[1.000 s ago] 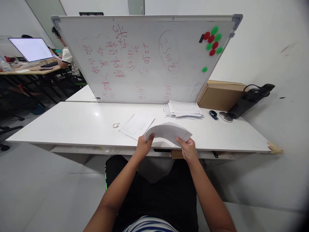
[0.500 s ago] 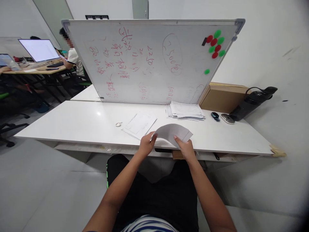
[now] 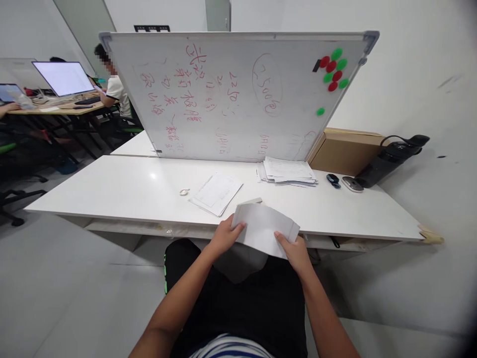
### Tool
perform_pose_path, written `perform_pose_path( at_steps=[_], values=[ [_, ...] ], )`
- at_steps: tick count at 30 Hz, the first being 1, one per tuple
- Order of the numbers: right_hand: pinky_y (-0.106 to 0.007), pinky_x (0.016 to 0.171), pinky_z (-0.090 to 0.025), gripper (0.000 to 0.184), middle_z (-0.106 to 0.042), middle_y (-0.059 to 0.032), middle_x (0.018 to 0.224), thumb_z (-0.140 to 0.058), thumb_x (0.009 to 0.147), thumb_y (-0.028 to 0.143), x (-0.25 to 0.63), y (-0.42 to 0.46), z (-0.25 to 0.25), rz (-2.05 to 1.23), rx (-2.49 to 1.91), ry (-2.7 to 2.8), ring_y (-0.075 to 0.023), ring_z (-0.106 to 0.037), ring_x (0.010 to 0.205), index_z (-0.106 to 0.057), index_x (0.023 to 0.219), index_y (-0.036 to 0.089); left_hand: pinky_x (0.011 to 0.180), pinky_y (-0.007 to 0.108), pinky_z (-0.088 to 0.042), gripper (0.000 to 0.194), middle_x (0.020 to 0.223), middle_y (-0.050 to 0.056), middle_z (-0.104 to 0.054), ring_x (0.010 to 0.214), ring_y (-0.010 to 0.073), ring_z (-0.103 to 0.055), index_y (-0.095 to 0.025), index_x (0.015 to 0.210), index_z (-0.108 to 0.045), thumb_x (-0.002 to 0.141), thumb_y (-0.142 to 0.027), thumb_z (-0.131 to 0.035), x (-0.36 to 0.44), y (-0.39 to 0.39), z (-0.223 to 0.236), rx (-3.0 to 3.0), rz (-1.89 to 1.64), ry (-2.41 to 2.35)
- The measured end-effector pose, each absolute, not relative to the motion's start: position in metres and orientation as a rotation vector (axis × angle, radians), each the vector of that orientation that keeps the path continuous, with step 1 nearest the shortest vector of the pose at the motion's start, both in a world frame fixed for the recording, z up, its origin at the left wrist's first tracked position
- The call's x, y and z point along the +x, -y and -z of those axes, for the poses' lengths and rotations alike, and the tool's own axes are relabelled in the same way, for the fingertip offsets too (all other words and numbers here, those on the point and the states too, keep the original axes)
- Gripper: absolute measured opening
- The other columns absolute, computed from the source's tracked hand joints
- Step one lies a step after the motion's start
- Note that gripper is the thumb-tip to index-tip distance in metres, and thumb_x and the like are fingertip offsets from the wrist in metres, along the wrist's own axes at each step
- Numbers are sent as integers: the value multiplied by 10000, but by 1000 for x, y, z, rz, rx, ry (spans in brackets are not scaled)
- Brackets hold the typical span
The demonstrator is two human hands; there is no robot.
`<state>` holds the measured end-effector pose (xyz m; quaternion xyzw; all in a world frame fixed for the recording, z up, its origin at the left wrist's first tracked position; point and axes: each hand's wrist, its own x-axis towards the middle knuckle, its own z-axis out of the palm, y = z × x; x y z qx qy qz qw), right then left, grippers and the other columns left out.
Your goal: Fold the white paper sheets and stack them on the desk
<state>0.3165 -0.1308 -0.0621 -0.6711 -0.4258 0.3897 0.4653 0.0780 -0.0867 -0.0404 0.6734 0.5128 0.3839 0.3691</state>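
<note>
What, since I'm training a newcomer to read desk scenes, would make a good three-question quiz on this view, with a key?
1. What do the left hand and right hand hold between them?
A) a cardboard box
B) white paper
C) a laptop

2. True or false: the computer mouse lies beside the black bottle.

3. Which two colours are the round discs on the whiteboard?

Key:
1. B
2. True
3. Red and green

The striped top (image 3: 228, 346) is white and blue, the legwear (image 3: 253, 306) black with green markings (image 3: 165, 272).
</note>
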Motion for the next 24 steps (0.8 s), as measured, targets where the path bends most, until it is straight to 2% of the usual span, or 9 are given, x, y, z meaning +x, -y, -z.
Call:
perform_pose_path(
  at_steps=[2,5,7,11,13,17,20,24],
  values=[
    [-388,709,-566,394,-735,-124,916,-776,622,440,328,148,78,-1032,-1693,916,-336,-688,874,-723,874,143,726,317,-501,417,1019,56,-685,831,209,-644,-233,1223,-563,872,-455,-523,77,95,35,1706,-981,-1265],
    [-362,702,-582,409,-731,-121,956,-801,604,413,343,174,102,-1136,-1652,666,-318,-693,879,-713,897,142,741,294,-513,406,1140,66,-647,835,169,-650,-248,1288,-494,919,-413,-455,78,93,29,1748,-1031,-1210],
    [-355,733,-589,419,-725,-120,994,-813,596,391,348,190,111,-1166,-1583,517,-308,-691,909,-705,917,144,832,311,-495,385,1208,73,-617,974,187,-627,-242,1284,-491,930,-386,-443,82,81,25,1915,-1058,-1230],
    [-370,753,-601,421,-723,-108,1010,-819,580,370,350,209,114,-1147,-1510,340,-309,-690,923,-698,928,165,1016,409,-362,454,1341,119,-524,1251,274,-461,-206,1306,-469,879,-335,-554,98,40,22,2377,-909,-1352],
    [-368,768,-600,420,-716,-105,1034,-814,586,374,348,213,113,-1113,-1507,318,-309,-682,954,-694,933,170,993,408,-366,474,1316,133,-540,1231,285,-479,-202,1318,-451,867,-281,-572,108,23,26,2479,-722,-1421],
    [-353,754,-599,397,-715,-114,1034,-801,606,386,348,215,113,-1061,-1554,358,-309,-676,972,-697,915,159,879,365,-412,408,1097,105,-645,1015,266,-612,-219,1294,-472,891,-159,-489,118,15,36,2555,-495,-1452],
    [-343,739,-595,404,-720,-120,1015,-803,607,384,352,216,112,-1080,-1578,354,-303,-687,937,-698,916,147,837,339,-424,421,1123,95,-635,997,259,-619,-236,1299,-475,888,-148,-489,111,26,40,2590,-511,-1314],
    [-312,708,-583,432,-718,-140,1011,-807,604,369,357,215,110,-1099,-1659,325,-285,-693,905,-687,928,109,905,354,-412,446,1193,63,-620,1089,232,-579,-259,1324,-453,901,-121,-451,97,39,39,2672,-542,-1156]
  ],
)
